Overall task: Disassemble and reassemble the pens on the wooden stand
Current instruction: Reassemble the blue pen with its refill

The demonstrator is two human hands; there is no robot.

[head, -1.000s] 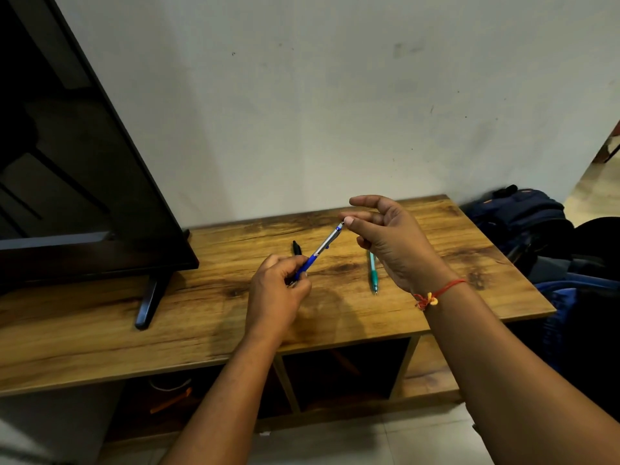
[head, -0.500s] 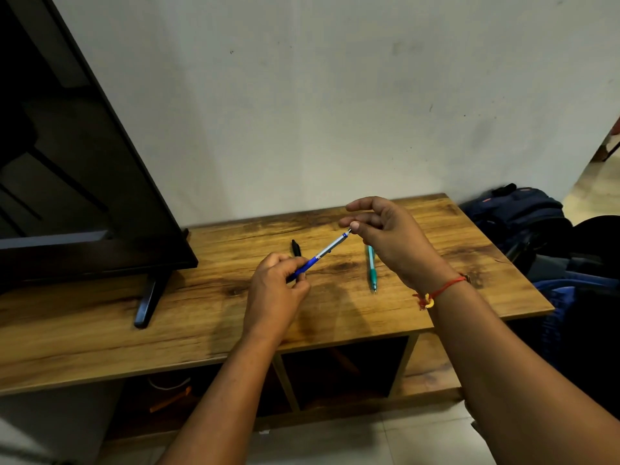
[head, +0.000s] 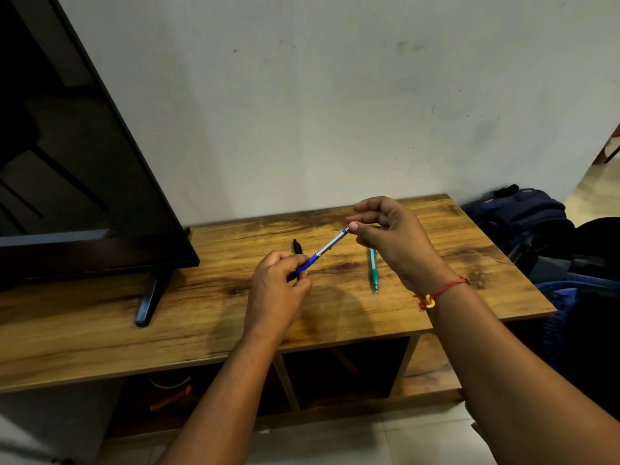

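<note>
Gripping the blue pen [head: 318,256] low, the left hand [head: 276,290] holds it tilted. Right hand [head: 392,239] pinches its upper tip. Teal pen [head: 373,270] lies on tabletop [head: 100,323].

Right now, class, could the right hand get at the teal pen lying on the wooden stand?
Probably yes: the teal pen lies uncovered on the stand close beneath the right hand, but its fingers pinch the blue pen, so it must let go first.
</note>
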